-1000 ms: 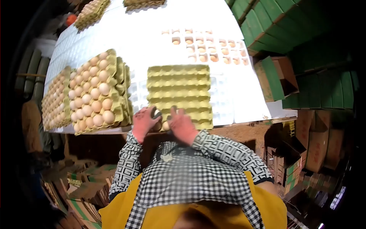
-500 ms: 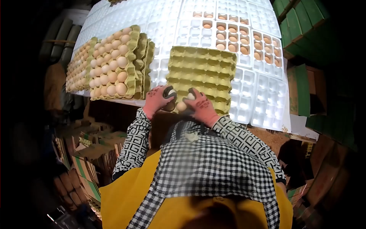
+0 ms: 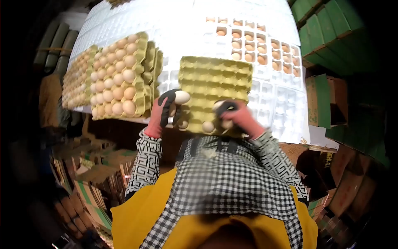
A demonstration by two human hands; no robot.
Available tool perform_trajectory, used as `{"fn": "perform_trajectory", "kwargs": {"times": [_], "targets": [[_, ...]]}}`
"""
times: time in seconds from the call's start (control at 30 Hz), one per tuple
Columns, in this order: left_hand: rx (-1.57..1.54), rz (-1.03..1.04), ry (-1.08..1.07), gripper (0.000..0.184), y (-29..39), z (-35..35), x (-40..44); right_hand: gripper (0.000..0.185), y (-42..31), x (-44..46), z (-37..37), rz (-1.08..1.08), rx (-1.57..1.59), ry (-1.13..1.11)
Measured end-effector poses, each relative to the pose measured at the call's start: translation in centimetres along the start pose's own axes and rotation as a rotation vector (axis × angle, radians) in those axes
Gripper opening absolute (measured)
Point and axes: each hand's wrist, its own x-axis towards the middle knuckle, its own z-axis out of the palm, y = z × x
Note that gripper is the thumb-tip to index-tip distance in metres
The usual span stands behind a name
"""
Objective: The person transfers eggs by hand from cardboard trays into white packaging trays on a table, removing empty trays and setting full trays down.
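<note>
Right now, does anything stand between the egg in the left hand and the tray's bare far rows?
Nothing visible does: the left hand holds the egg at the left side of the tray; the right hand is farther right.

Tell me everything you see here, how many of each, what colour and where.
Table: one, white, upper centre
Pulp egg tray: one, yellow-green, centre front
Near-edge eggs: at least two, pale, in that tray
Filled pulp-tray stacks: two, yellow-green, left
Plastic egg trays: several, white, across the table
Brown eggs: about two dozen, orange-brown, in plastic trays
Green cartons: several, green, right
Open carton: one, green and brown, right
Cylinders: three, grey-green, upper left
Cardboard pieces: many, brown and green, lower left
Apron: one, black-and-white check, bottom centre
Left hand: one, pink-and-black glove, holding a white egg
Right hand: one, pink-and-black glove, holding a pale egg
</note>
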Motion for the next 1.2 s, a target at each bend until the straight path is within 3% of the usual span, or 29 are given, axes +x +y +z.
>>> {"fn": "perform_trajectory", "kwargs": {"times": [0.07, 0.13, 0.2, 0.33, 0.4, 0.47, 0.53, 0.57, 0.6, 0.67, 0.73, 0.77, 0.8, 0.87, 0.93, 1.0, 1.03, 1.07, 1.13, 1.2], "targets": [[-0.036, 0.027, 0.068, 0.033, 0.4, 2.2, 0.9, 0.033, -3.8, -0.6, 4.9, 0.012, -0.748, 0.015], [0.077, 0.037, 0.035, 0.033, 1.0, 3.4, 1.8, 0.037, -2.4, 0.0, 8.3, 0.088, -1.321, -0.033], [0.121, -0.013, 0.003, 0.032, 2.8, 5.7, 2.9, 0.035, -0.9, -0.3, 9.3, 0.005, -1.431, 0.030], [0.151, 0.068, -0.087, 0.032, 3.0, 11.5, 7.6, 0.036, 0.5, -0.5, 6.4, -0.093, -1.089, 0.035], [0.413, 0.221, -0.153, 0.032, 3.7, 15.7, 10.6, 0.043, 0.2, -4.1, 3.1, -0.152, -0.882, 0.303], [0.819, 0.542, -0.051, 0.037, 3.2, 21.1, 13.5, 0.051, -0.7, -7.7, -2.5, -0.035, -0.475, 0.658], [1.134, 0.570, -0.165, 0.038, 2.8, 25.9, 16.1, 0.054, -0.7, -9.0, -8.7, 0.016, -0.264, 1.077], [1.399, 0.554, -0.274, 0.037, 1.0, 27.5, 18.4, 0.054, 1.0, -9.0, -12.0, -0.013, -0.380, 1.158], [1.463, 0.531, -0.316, 0.027, 0.5, 28.8, 19.1, 0.055, 2.5, -8.3, -15.0, -0.048, -0.500, 1.238], [1.553, 0.408, -0.333, 0.027, -0.3, 30.3, 20.6, 0.053, 2.1, -6.2, -17.7, 0.015, -0.384, 1.212], [1.386, 0.369, -0.155, 0.034, 2.3, 31.6, 18.9, 0.053, 3.7, -4.3, -19.6, 0.096, -0.662, 1.090], [1.209, 0.500, -0.011, 0.042, 0.6, 31.6, 19.5, 0.054, 3.8, -3.7, -20.2, 0.231, -0.689, 0.997], [0.893, 0.197, -0.068, 0.039, 2.2, 32.0, 19.0, 0.054, 3.7, -3.5, -20.4, 0.369, -0.712, 0.901], [0.184, -0.003, -0.118, 0.033, 0.9, 32.4, 19.2, 0.048, 3.4, -5.1, -21.4, 0.177, -0.646, 1.063], [0.360, 0.379, -0.072, 0.036, -0.9, 33.9, 17.3, 0.039, 3.2, -6.6, -23.5, -0.124, -0.362, 1.295], [0.636, 0.676, -0.049, 0.038, -3.1, 34.5, 15.0, 0.032, 4.0, -7.1, -25.8, -0.261, -0.363, 1.390], [0.772, 0.745, -0.110, 0.040, -4.3, 34.0, 14.1, 0.032, 5.3, -6.2, -26.8, -0.326, -0.254, 1.360], [0.909, 0.818, -0.172, 0.043, -5.3, 33.4, 13.8, 0.031, 6.6, -5.7, -27.5, -0.371, -0.477, 1.324], [1.185, 0.810, -0.302, 0.047, -6.5, 32.7, 13.6, 0.030, 8.2, -4.6, -27.9, -0.288, -0.490, 1.208], [1.075, 0.862, -0.296, 0.048, -6.6, 31.6, 12.9, 0.028, 11.4, -4.5, -28.2, -0.283, -0.697, 1.272]]}}
